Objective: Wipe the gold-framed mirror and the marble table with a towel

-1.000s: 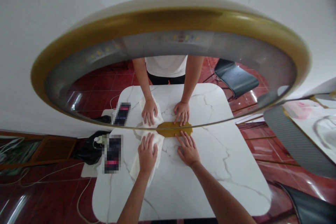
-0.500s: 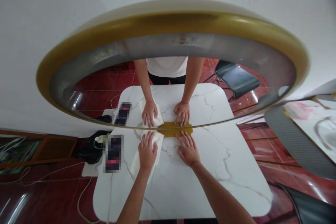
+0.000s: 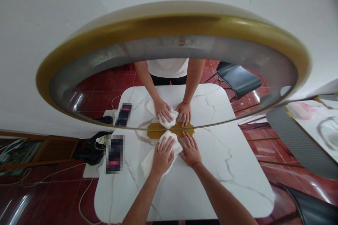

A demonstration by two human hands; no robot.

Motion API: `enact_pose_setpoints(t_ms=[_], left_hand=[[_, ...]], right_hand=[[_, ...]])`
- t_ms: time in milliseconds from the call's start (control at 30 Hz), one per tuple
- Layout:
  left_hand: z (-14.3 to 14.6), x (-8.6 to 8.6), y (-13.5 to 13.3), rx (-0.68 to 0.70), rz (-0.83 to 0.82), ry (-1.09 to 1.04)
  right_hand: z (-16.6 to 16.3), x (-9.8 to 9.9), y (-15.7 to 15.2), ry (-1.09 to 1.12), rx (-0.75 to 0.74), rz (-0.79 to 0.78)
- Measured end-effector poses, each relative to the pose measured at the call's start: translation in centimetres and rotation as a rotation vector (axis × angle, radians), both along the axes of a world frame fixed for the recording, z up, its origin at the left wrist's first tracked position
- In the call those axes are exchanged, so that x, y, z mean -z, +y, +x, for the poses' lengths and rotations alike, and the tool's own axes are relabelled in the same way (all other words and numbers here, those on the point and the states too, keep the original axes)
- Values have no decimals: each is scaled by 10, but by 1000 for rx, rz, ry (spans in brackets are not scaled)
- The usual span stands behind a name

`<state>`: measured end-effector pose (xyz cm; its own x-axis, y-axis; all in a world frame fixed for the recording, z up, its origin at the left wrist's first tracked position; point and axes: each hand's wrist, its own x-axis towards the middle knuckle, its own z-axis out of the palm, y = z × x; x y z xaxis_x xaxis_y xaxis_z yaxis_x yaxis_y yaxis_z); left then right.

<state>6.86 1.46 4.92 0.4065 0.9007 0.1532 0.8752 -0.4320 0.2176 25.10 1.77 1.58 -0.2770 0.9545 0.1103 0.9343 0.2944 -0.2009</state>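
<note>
A large round mirror (image 3: 148, 77) with a gold frame (image 3: 169, 23) and a lit-strip band inside it stands at the table's far side. At its lower edge a gold base plate (image 3: 191, 134) lies on the table, partly covered by a white cloth (image 3: 149, 163). My left hand (image 3: 163, 154) presses this bunched cloth against the plate, its fingers bent over the fabric. Just to the right, my right hand (image 3: 190, 149) rests with fingers spread, fingertips on the plate's right part. Both hands also show in the mirror's reflection.
The white marbled table (image 3: 221, 190) has rounded corners. At its left edge lies a blurred-out dark object (image 3: 114, 154), with a black bag (image 3: 91, 147) beyond. A black chair (image 3: 311, 204) is at lower right, near another table (image 3: 317, 130). Cables (image 3: 84, 197) hang at left.
My left hand has slid the white cloth to the right along the base plate, close to my right hand, baring the plate's left end. My right hand stays nearly in place.
</note>
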Motion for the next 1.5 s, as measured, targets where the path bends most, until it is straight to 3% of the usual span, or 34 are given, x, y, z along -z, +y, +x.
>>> enact_pose_setpoints(t_ms=[300, 567, 767, 967, 1300, 1500], left_hand=[[-7, -4, 3, -13, 38, 21], [-10, 0, 2, -131, 54, 55], [3, -4, 4, -8, 44, 39], [-6, -2, 2, -17, 47, 30], [-52, 3, 2, -357, 79, -63], [-57, 4, 18, -434, 66, -111]], right_hand=[[-1, 2, 0, 8, 12, 4], [-3, -1, 0, 7, 33, -3], [-1, 0, 0, 4, 7, -6], [-1, 0, 0, 5, 11, 4], [-2, -2, 0, 12, 26, -15], [-2, -1, 0, 10, 31, -14]])
